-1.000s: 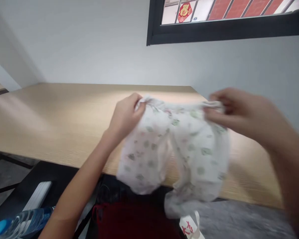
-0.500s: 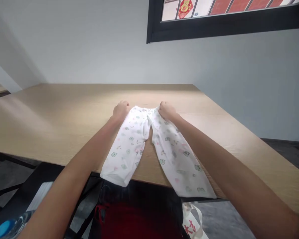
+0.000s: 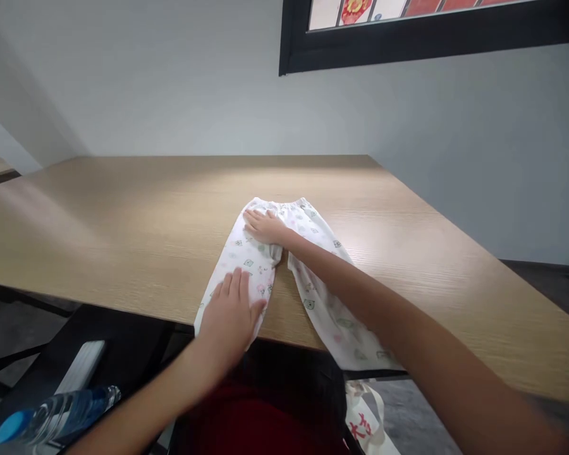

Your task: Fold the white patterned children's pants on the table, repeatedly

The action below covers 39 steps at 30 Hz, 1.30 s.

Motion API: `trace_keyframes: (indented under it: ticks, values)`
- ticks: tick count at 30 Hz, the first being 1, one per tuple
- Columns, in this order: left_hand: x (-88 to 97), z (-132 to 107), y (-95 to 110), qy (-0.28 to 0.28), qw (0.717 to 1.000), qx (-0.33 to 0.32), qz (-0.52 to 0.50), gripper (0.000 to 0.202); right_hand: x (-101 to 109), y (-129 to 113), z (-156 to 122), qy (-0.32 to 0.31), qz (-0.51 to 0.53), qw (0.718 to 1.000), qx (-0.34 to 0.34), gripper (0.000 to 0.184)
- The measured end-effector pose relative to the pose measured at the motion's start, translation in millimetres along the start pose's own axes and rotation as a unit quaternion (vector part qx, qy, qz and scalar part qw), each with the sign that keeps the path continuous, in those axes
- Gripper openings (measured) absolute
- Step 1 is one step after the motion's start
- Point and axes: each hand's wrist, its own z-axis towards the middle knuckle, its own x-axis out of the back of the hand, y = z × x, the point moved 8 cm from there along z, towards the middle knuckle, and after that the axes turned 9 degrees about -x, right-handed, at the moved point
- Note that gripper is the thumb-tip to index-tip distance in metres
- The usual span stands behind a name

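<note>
White printed trousers [image 3: 308,268] lie spread on the wooden table, waistband away from me and both leg ends reaching the near edge. My right hand [image 3: 264,227] rests flat near the waistband on the left side, its forearm crossing over the right trouser leg. Lower down, my left hand [image 3: 231,306] lies with fingers stretched out on the left trouser leg, covering part of its lower end. Neither hand grips the cloth.
The table [image 3: 146,240] runs back to a grey wall [image 3: 180,76] with a dark-framed window [image 3: 294,38]. Below its near edge at left, a water bottle [image 3: 61,414] lies on a black chair [image 3: 118,335]. A white bag [image 3: 363,420] hangs low at right.
Both hands have let go of the waistband corners and opened. My right hand has crossed left onto the trousers; my left has come down to the lower left leg.
</note>
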Motion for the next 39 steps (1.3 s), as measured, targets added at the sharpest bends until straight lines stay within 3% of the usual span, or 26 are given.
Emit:
trace_keyframes:
  ticks: [2,4,5,7,10,12,14,16,18,21,24,27,29,31,34,37,39]
  values:
    - [6.6,-45.0,18.9,0.061,0.995,-0.011,0.076,0.055,-2.3,8.0,16.1,-0.003,0.013,0.999,-0.044,0.048]
    - [16.8,-75.4,33.3,0.095,0.987,-0.037,0.121,0.052,0.0,11.0,26.7,-0.011,0.035,0.997,-0.065,0.046]
    - [22.5,-82.1,36.8,0.087,0.987,-0.048,0.127,0.051,3.0,10.9,29.7,-0.017,0.045,0.997,-0.065,0.045]
    - [33.5,-77.9,35.1,0.007,0.994,-0.052,0.101,0.045,12.7,11.4,30.4,-0.029,0.062,0.996,-0.056,0.039]
    - [55.3,-41.3,26.5,-0.136,0.990,-0.037,0.008,0.044,36.2,23.4,15.8,-0.030,0.093,0.993,-0.061,0.036]
    - [80.3,1.2,26.1,-0.101,0.992,-0.056,-0.040,0.043,55.5,40.7,-4.3,0.001,0.154,0.985,-0.082,0.041]
    - [85.9,46.5,36.5,-0.087,0.983,-0.141,-0.075,0.039,70.5,62.9,-30.0,0.045,0.251,0.961,-0.106,0.042]
    - [68.8,86.2,48.1,-0.121,0.963,-0.224,-0.091,0.041,72.9,84.8,-55.3,0.071,0.334,0.932,-0.123,0.040]
    - [46.7,120.5,54.2,-0.132,0.953,-0.256,-0.090,0.044,60.6,100.1,-72.8,0.050,0.361,0.922,-0.131,0.042]
    - [18.9,146.6,66.3,-0.130,0.949,-0.277,-0.078,0.046,33.8,106.2,-80.7,-0.011,0.300,0.948,-0.102,0.045]
    - [5.9,123.3,88.8,-0.140,0.934,-0.319,-0.074,0.045,18.6,104.2,-71.2,-0.026,0.165,0.984,-0.060,0.047]
    - [9.4,56.6,118.5,-0.127,0.903,-0.400,-0.091,0.044,14.6,112.2,-52.9,-0.020,0.078,0.992,-0.095,0.049]
    - [17.0,15.2,129.0,-0.071,0.908,-0.399,-0.108,0.046,14.7,119.0,-41.3,-0.017,0.054,0.990,-0.132,0.049]
    - [22.1,-11.7,134.4,0.002,0.922,-0.373,-0.099,0.048,14.8,124.3,-33.1,-0.015,0.061,0.984,-0.167,0.048]
    - [21.8,-20.2,146.9,0.077,0.931,-0.352,-0.064,0.053,21.4,132.5,-28.9,0.028,0.114,0.967,-0.225,0.046]
    - [20.1,-0.6,162.7,0.101,0.932,-0.342,-0.055,0.040,36.8,145.7,-35.2,0.104,0.158,0.939,-0.288,0.042]
    - [22.2,13.2,171.0,0.106,0.933,-0.339,-0.064,0.040,41.8,160.5,-43.8,0.111,0.229,0.903,-0.347,0.034]
